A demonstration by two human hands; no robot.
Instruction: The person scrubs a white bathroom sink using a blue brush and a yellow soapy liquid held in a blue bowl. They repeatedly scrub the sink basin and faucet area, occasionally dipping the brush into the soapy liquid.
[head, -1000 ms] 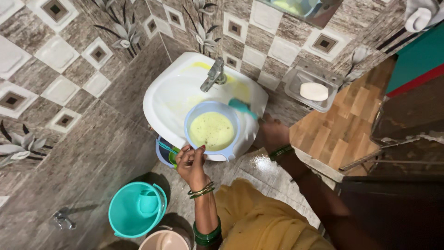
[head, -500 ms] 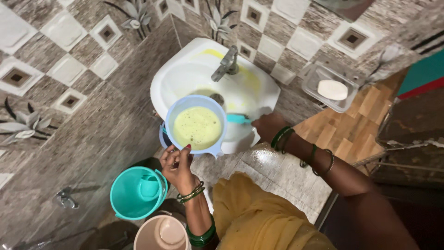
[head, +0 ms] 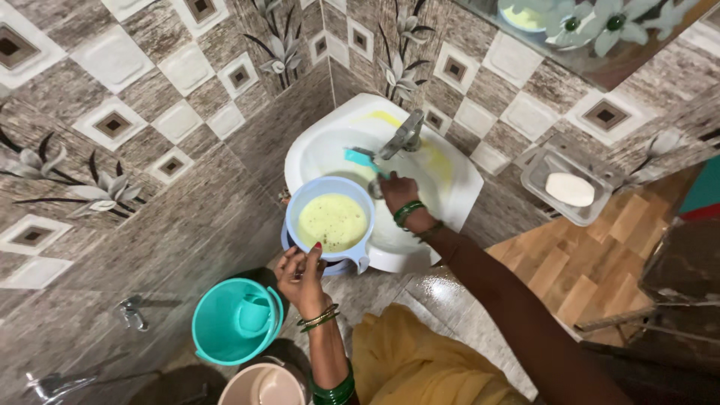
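Teal brush (head: 361, 158) handle angled up-left, toward wall.

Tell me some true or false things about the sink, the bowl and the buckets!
1. The left hand holds a blue bowl of yellowish liquid. True.
2. The right hand holds a red sponge. False: it holds a teal brush over the white sink.
3. A teal bucket stands on the floor. True.
4. The soap dish is empty. False: a white soap bar lies in it.
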